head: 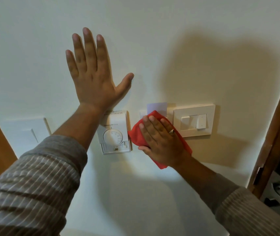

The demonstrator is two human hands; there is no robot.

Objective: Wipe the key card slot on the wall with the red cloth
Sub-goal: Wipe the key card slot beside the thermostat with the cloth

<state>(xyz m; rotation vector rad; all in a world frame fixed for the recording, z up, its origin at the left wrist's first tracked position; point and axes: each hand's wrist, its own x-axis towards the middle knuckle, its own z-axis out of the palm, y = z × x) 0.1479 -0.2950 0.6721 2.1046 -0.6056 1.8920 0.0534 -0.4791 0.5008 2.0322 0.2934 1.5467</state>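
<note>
Pressing the red cloth [135, 137] flat against the key card slot [143, 114] with my right hand [159, 138], I am covering nearly all of the plate, so only its upper left corner and the pale card [157, 107] standing up out of it are showing; my fingers are lying spread over the fabric, with the thumb curling round its lower edge, pinning more than gripping; my left hand [93, 72] is resting open and empty on the wall [170, 40] above the thermostat [115, 133], bracing me; the risk I am weighing is the card, since an upward stroke could be catching its edge and nudging it loose; drifting left, the cloth could be brushing the thermostat dial just beside it; drifting right, it could be tripping a rocker on the switch plate [194, 121]; with so loose a hold, the cloth could also be slipping down.
</note>
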